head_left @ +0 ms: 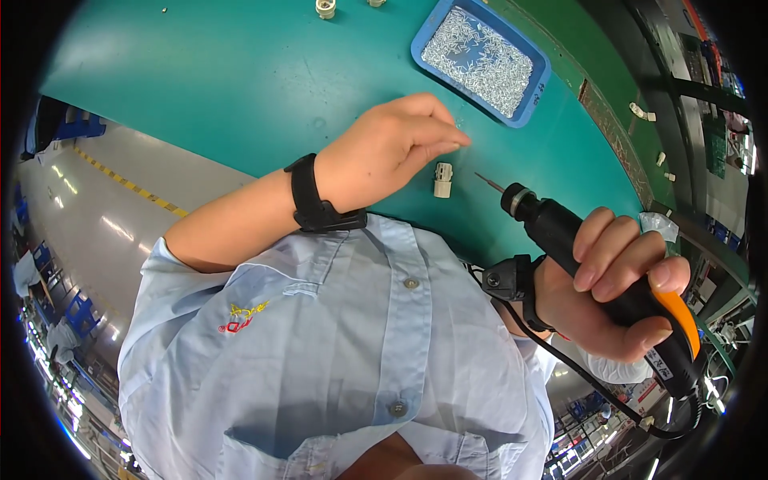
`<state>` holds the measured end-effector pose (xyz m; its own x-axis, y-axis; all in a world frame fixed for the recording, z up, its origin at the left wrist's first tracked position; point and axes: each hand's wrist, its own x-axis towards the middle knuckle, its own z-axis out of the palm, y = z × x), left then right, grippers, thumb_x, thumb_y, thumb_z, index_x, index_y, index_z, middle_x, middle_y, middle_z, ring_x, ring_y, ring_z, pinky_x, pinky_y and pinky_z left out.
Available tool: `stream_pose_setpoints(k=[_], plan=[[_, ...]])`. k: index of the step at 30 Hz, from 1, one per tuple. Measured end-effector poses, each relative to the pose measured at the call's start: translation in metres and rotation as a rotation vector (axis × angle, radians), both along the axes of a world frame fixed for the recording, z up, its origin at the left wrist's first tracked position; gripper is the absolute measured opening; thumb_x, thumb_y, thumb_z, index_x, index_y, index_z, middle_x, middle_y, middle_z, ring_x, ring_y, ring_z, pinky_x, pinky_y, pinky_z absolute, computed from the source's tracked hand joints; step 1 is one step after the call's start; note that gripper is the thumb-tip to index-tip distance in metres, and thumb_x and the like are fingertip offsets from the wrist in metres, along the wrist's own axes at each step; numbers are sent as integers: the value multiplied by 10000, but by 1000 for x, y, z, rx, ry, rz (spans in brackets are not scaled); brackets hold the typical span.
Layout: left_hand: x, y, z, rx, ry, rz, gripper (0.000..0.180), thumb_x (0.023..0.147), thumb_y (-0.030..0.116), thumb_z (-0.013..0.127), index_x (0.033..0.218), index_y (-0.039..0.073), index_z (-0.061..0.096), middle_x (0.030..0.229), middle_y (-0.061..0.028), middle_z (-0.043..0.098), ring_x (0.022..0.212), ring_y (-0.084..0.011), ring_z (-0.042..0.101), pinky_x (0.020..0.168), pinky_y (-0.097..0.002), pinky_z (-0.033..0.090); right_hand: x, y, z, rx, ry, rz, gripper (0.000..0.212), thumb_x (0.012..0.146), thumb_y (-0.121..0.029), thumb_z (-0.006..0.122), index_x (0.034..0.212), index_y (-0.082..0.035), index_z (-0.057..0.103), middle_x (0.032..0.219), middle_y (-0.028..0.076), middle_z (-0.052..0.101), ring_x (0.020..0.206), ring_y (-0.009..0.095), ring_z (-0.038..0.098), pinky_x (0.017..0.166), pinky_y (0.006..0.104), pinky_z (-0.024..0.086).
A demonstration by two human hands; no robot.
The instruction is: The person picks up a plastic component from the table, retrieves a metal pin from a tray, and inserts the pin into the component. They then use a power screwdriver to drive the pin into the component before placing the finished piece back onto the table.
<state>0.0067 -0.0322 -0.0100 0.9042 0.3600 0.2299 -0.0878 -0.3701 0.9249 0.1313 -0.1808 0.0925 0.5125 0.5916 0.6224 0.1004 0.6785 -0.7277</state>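
My right hand (616, 276) is wrapped round a black and orange electric screwdriver (560, 228). Its thin bit points up and left, toward a small cream plastic connector part (442, 180) that stands on the green table (320, 80). Just above that part is my left hand (392, 148), thumb and fingertips pinched together. Whatever the pinch holds, if anything, is too small to make out. Beyond the left hand lies a blue tray (520, 120), filled with many tiny shiny metal pieces that look like screws or pins.
Two more cream parts sit at the table's far edge, one of them a round connector (325, 8). Small pale pieces (638, 111) and a clear plastic bag (659, 226) lie along the right side. A black cable (552, 348) runs from my right wrist toward the screwdriver's lower end.
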Motion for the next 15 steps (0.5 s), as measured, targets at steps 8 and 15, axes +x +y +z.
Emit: stream_pose_setpoints(k=[8,15], plan=[[1,-2,8,-523,167,-83,136,839,-10,611,960,6,670,897,-57,630,796,-120,622,694,-233,493,-5,-5,7,-48,11,-13,408,882,-446,521,1039,-70,500,654,1,467,546,111,467,502,243,324],[-3,-11,14,-641,316,-165,118,807,-19,651,921,-3,674,874,-57,646,797,-128,633,718,-233,501,-8,-8,10,-32,26,30,398,885,-435,529,1040,-71,493,671,3,474,567,113,482,517,241,335]])
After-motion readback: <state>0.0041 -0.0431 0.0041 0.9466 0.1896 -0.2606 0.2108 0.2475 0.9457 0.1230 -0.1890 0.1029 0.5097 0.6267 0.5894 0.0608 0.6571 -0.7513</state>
